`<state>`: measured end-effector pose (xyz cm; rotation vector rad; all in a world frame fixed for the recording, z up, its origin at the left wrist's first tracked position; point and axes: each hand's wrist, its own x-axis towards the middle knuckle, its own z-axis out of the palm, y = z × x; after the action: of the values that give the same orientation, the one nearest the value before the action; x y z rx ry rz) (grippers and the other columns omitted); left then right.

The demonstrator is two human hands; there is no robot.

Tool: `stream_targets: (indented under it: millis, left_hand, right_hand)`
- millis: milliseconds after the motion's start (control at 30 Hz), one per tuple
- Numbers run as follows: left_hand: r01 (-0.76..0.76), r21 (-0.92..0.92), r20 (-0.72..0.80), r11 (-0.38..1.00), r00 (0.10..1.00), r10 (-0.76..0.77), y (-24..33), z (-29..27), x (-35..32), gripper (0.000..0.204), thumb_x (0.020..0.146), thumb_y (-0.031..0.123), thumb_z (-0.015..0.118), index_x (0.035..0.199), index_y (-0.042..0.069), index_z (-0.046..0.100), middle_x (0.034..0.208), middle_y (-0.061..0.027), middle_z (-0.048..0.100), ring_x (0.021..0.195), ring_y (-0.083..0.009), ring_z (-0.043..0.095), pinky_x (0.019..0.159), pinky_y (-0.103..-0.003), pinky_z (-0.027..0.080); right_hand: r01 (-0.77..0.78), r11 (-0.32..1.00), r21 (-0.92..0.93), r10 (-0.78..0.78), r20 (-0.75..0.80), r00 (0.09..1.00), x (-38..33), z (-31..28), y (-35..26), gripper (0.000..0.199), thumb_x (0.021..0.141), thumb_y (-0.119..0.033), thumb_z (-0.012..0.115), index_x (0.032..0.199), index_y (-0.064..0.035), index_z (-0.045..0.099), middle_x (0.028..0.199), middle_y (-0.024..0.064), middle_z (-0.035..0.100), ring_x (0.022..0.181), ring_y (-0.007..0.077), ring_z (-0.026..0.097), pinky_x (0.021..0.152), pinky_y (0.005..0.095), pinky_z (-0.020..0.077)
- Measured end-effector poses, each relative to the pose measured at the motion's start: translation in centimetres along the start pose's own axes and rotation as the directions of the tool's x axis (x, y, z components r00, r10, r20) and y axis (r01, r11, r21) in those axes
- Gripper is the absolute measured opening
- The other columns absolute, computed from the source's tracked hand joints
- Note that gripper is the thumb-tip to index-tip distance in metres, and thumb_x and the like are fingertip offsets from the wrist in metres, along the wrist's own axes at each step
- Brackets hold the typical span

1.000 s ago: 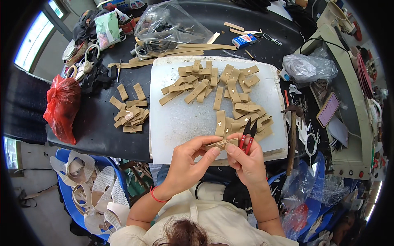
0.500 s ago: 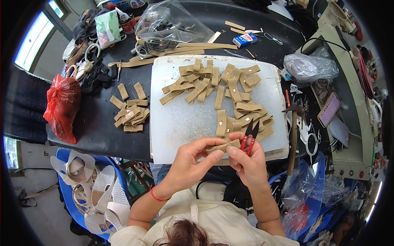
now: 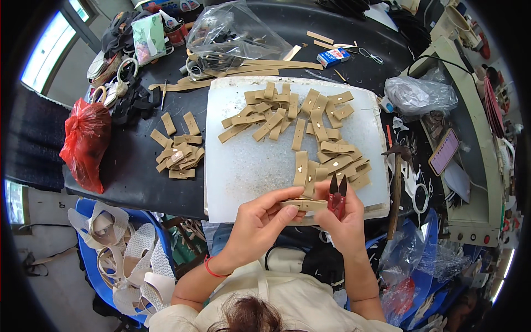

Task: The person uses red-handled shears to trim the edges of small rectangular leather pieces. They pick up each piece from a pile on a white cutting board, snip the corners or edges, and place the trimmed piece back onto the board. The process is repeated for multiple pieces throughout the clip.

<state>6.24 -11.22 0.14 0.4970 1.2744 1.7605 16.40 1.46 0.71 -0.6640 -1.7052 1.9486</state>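
Observation:
My left hand pinches a folded tan strap between thumb and fingers, just over the near edge of a white cutting board. In my right hand is a pair of red-handled thread snips, its dark blades parted and pointing away from me. The right thumb and fingertips are smeared by motion beside the strap's right end; whether they touch it I cannot tell. Beyond my hands a heap of similar tan straps covers the board's far and right parts, several with small pale patches.
Left of the board is a smaller pile of tan straps. A hammer lies along the board's right side. A red plastic bag stands at the table's left. Below it a blue tub holds pale shoe-like pieces.
My right hand has let go of the strap's middle and shifted right. The snips have swung more upright. My left hand still holds the strap, now lying flatter.

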Motion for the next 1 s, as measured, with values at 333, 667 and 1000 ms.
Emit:
stream_targets:
  millis: [333, 667, 1000]
  left_hand:
    - [-0.145, 0.112, -0.153, 0.983, 0.975, 0.162, -2.3, 0.4, -0.1, 0.027, 0.089, 0.001, 0.054, 0.116, -0.006, 0.054, 0.099, -0.0117, 0.062, 0.087, -0.0146, 0.063, 0.077, -0.025, 0.053]
    - [-0.017, 0.101, 0.003, 0.995, 1.0, 0.017, -0.8, -1.3, 0.5, 0.023, 0.091, 0.008, 0.054, 0.111, -0.004, 0.054, 0.09, -0.004, 0.059, 0.088, -0.008, 0.057, 0.075, -0.022, 0.049]
    - [0.004, 0.008, -0.058, 1.0, 0.998, -0.004, -1.7, -0.7, 0.0, 0.023, 0.091, 0.01, 0.054, 0.11, -0.003, 0.052, 0.099, -0.007, 0.06, 0.089, -0.0087, 0.057, 0.078, -0.023, 0.049]
  right_hand:
    - [-0.014, 0.993, -0.116, -0.008, -0.187, 0.982, -1.6, 1.9, 2.1, 0.011, 0.087, -0.009, 0.06, 0.094, -0.0009, 0.058, 0.063, -0.0031, 0.051, 0.049, 0.0023, 0.042, 0.042, 0.0179, 0.0318]
    - [0.107, 0.991, -0.087, -0.121, -0.181, 0.976, -2.1, 2.6, 3.9, 0.011, 0.088, -0.003, 0.056, 0.099, -0.0008, 0.053, 0.077, 0.0022, 0.054, 0.052, 0.0036, 0.044, 0.044, 0.0186, 0.0352]
    - [0.38, 0.758, -0.531, -0.497, -0.091, 0.863, -1.9, 3.3, 4.3, 0.017, 0.08, -0.001, 0.064, 0.094, 0.0008, 0.057, 0.088, 0.0094, 0.058, 0.058, 0.011, 0.051, 0.051, 0.0223, 0.0423]
